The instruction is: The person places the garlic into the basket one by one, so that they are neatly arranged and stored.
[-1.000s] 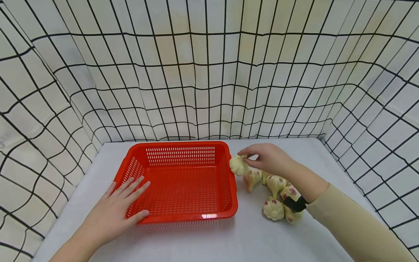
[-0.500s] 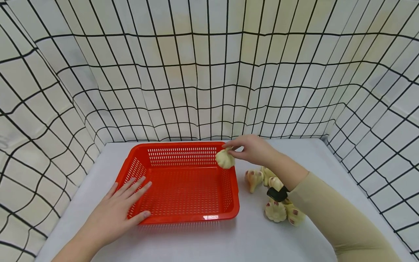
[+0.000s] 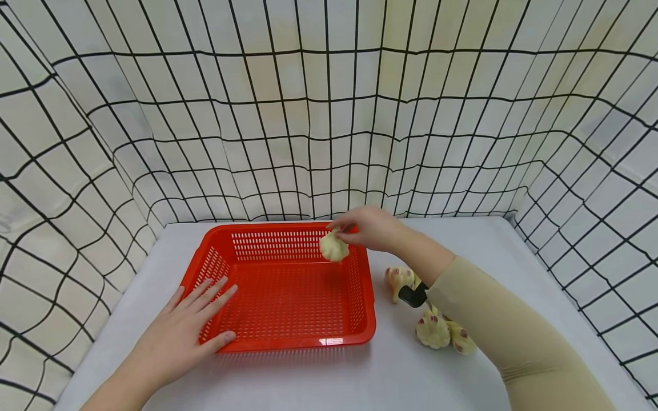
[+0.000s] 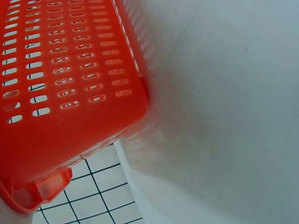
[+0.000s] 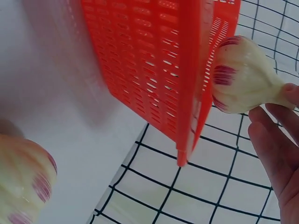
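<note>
With thumb and fingertips, my right hand [image 3: 367, 229] pinches a garlic bulb [image 3: 334, 246] by its stem, over the back right part of the red plastic basket [image 3: 323, 343]. The right wrist view shows the bulb [image 5: 243, 74] as pale cream with purple streaks, hanging from the fingers [image 5: 271, 135] past the basket's rim [image 5: 191, 70]. My left hand [image 3: 180, 331] lies with spread, straight fingers on the basket's left rim. In the left wrist view the perforated basket wall [image 4: 70, 56] fills the left side, and the hand is hardly visible.
To the basket's right, several more garlic bulbs [image 3: 432, 330] lie on the white table [image 3: 396, 377], partly hidden by my right sleeve [image 3: 504, 325] and a black wrist strap [image 3: 413, 294]. Black netting [image 3: 329, 137] over white sheeting encloses the back and sides.
My right hand has carried the garlic bulb leftward from beside the basket's right rim to a spot over its inside. The left hand keeps its place on the rim.
</note>
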Demonstrator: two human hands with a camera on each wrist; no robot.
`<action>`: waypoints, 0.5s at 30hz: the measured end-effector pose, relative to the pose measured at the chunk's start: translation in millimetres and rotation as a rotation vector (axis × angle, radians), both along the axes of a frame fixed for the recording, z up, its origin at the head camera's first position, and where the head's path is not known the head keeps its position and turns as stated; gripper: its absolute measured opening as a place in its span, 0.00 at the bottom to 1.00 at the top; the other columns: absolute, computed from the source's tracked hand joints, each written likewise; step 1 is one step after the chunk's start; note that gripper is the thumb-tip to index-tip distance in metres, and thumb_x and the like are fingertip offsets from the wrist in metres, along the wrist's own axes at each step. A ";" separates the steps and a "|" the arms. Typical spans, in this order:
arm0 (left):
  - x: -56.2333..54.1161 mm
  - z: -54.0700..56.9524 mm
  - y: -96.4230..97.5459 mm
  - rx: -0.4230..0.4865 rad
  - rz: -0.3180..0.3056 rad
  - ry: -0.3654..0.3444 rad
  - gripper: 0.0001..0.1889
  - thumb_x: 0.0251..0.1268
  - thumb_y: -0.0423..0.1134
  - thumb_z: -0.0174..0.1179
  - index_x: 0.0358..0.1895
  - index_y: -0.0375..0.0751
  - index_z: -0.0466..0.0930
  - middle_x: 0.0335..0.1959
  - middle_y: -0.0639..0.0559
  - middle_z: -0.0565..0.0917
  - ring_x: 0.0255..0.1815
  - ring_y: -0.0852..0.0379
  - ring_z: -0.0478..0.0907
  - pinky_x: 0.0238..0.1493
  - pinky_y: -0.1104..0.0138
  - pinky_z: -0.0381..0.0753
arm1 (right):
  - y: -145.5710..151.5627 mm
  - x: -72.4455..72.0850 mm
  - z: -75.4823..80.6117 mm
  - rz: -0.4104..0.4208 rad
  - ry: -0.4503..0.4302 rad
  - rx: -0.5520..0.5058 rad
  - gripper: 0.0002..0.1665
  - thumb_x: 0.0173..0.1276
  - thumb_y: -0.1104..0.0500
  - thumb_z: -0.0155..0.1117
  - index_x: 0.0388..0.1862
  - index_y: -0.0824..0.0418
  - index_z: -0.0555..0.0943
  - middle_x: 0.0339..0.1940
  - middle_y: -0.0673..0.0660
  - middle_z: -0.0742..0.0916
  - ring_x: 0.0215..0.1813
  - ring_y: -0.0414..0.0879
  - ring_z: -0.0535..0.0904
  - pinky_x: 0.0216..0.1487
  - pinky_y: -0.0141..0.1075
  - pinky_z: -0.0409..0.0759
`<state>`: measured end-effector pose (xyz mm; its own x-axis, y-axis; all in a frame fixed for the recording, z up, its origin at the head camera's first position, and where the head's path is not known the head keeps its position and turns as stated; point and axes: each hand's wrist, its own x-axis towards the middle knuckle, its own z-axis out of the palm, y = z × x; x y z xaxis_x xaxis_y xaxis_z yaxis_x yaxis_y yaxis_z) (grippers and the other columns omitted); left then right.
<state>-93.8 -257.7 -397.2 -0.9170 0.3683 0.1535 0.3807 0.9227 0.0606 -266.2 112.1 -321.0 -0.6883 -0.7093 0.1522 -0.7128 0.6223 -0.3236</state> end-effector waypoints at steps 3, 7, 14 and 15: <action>-0.3 -0.3 -0.2 -0.003 0.002 -0.005 0.43 0.62 0.69 0.56 0.77 0.55 0.60 0.77 0.47 0.61 0.75 0.37 0.58 0.75 0.59 0.18 | -7.0 -3.4 -4.8 0.014 -0.012 0.035 0.12 0.70 0.55 0.66 0.51 0.50 0.87 0.44 0.43 0.87 0.41 0.39 0.79 0.43 0.33 0.79; -0.7 -0.3 -0.3 -0.002 0.000 -0.004 0.43 0.62 0.69 0.57 0.77 0.55 0.61 0.77 0.46 0.62 0.75 0.37 0.58 0.74 0.60 0.17 | -15.6 -8.1 -14.2 0.025 -0.011 0.122 0.14 0.71 0.55 0.65 0.53 0.52 0.86 0.46 0.45 0.88 0.44 0.39 0.80 0.48 0.35 0.79; -1.0 0.5 0.5 0.000 0.008 -0.015 0.43 0.62 0.70 0.57 0.77 0.55 0.61 0.77 0.47 0.62 0.74 0.37 0.59 0.74 0.60 0.16 | -24.4 -16.1 -35.5 0.074 0.009 0.247 0.14 0.71 0.57 0.64 0.54 0.54 0.86 0.47 0.47 0.88 0.48 0.41 0.81 0.55 0.36 0.78; -1.2 0.4 0.7 0.000 0.009 -0.015 0.43 0.62 0.69 0.57 0.77 0.55 0.61 0.77 0.47 0.62 0.75 0.37 0.59 0.74 0.61 0.16 | -25.1 -16.5 -37.6 0.075 0.003 0.259 0.14 0.71 0.57 0.64 0.53 0.54 0.86 0.46 0.47 0.88 0.47 0.41 0.81 0.55 0.35 0.78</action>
